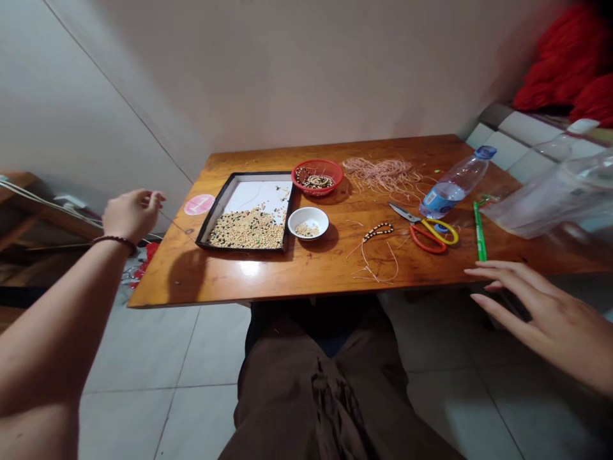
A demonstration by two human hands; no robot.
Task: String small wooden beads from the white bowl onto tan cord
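My left hand (131, 216) is raised off the table's left edge, fingers pinched on the end of a thin cord (176, 224) that runs down toward the tray. The shallow black-rimmed tray (203, 231) holds many small cream and dark beads (249, 229). My right hand (539, 300) hovers by the front edge at the right, its fingers apart and holding nothing. Close to its fingertips lies a slim green packet or stick (479, 233). A short beaded string (378, 231) of black and cream beads rests on the table with loose cord ends around it.
The wooden table (287, 279) carries a white bowl (322, 216) with beads, a red basket (339, 182) of beaded strings, pink cords (383, 174), scissors (426, 228) and a tilted water bottle (453, 188). Clear plastic bottles (550, 185) stand at right. A wall closes the back.
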